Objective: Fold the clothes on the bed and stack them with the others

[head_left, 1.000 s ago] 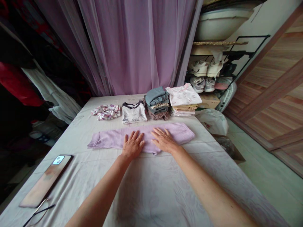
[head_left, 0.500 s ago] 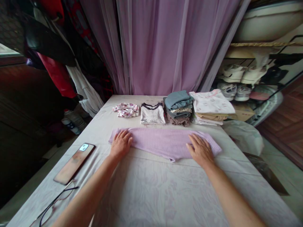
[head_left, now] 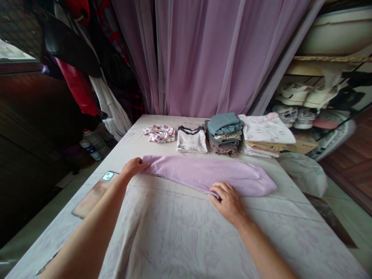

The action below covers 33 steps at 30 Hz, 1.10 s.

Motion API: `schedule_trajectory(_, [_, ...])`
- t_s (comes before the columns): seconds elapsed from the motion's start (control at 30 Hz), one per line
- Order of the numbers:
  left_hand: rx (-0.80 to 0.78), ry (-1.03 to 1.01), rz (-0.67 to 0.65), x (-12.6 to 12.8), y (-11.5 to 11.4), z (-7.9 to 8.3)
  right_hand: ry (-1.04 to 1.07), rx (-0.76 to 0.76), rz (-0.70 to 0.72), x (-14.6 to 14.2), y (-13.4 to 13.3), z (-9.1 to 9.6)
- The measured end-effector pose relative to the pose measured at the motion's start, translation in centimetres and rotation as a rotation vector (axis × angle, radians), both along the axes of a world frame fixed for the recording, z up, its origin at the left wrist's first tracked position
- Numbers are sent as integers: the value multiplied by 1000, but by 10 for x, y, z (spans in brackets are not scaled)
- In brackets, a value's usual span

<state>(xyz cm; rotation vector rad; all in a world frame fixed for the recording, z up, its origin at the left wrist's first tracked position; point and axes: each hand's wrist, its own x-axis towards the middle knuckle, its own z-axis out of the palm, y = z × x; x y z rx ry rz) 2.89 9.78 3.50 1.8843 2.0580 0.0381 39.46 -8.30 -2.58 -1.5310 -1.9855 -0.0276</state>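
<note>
A long lilac ribbed garment [head_left: 200,175] lies flat across the pale bedsheet [head_left: 180,236]. My left hand [head_left: 133,167] is at its left end, fingers closed on the edge of the cloth. Further right, at the garment's near pointed corner, my right hand [head_left: 228,200] rests with its fingers curled and pinching the fabric there. Both forearms reach in from the bottom of the view.
Behind the garment is a row of folded clothes: a floral piece [head_left: 159,133], a white tee with a dark collar [head_left: 192,140], a grey-blue pile [head_left: 223,131] and a white-pink pile [head_left: 267,135]. A phone [head_left: 94,193] lies left. A white bag [head_left: 302,172] and shoe rack [head_left: 308,97] stand right.
My left hand slid out to the garment's left end and closed on it. My right hand came back from the right part to the near corner and curled its fingers.
</note>
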Motion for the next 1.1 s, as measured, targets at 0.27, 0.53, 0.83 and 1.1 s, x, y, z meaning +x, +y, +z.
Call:
schedule_trajectory(0.27, [122,-955,297,9,-12,-9,169,-78,74,5,4,2])
schedule_trajectory(0.53, [274,-427,204,9,-12,-18,221,-85,154,9,1,5])
schedule_trajectory(0.83, [267,-41,50,4,-31,-3,288,-53,144,8,3,4])
schedule_trajectory(1.1, [280,95,3,9,-46,3,407,-76,134,11,4,2])
